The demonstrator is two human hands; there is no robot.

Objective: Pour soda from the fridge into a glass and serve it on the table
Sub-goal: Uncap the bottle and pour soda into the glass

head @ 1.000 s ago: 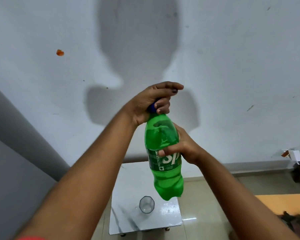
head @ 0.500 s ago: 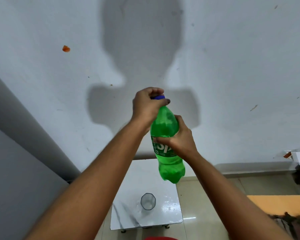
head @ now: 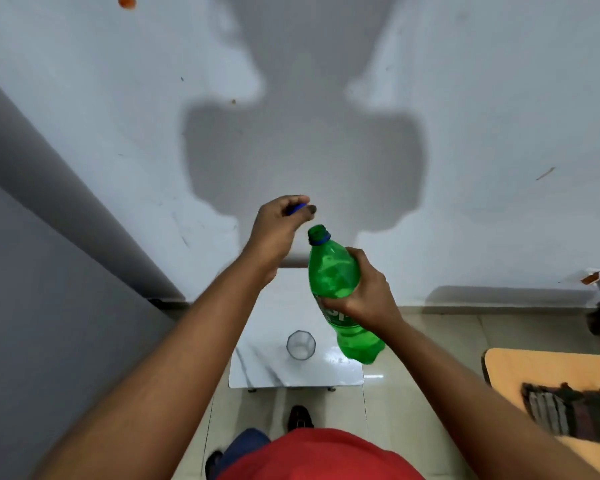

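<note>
A green soda bottle [head: 331, 275] hangs tilted in the air above the table, its mouth uncapped and pointing up and left. My right hand [head: 364, 294] grips it around the label. My left hand [head: 276, 226] is up and to the left of the bottle's mouth, pinching the blue cap [head: 297, 209] between its fingertips. An empty clear glass [head: 300, 345] stands upright on the small white marble table [head: 257, 370], just left of the bottle's base.
A white wall rises right behind the table, with a grey panel [head: 49, 306] at the left. An orange mat [head: 541, 372] with a dark cloth [head: 568, 412] lies on the tiled floor at the right. My feet and red shirt are below the table.
My left hand has lifted the blue cap off the bottle and moved away to the left. The bottle has come lower, and the view has tipped down.
</note>
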